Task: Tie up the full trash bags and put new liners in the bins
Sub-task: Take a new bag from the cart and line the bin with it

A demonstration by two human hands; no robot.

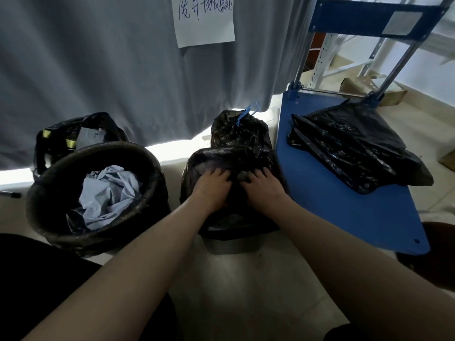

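Two bare forearms reach forward from the near edge. Left hand (213, 184) and right hand (264, 187) are pressed side by side, fingers curled, on the crumpled black plastic liner (234, 158) in the middle bin; whether plastic is pinched cannot be told. Air should be pressed out and the rim folded evenly. A tied black bag with blue drawstring (240, 131) stands just behind; a round black bin holding blue plastic (98, 193) sits left.

Grey curtain (110, 70), pale floor (246, 279)
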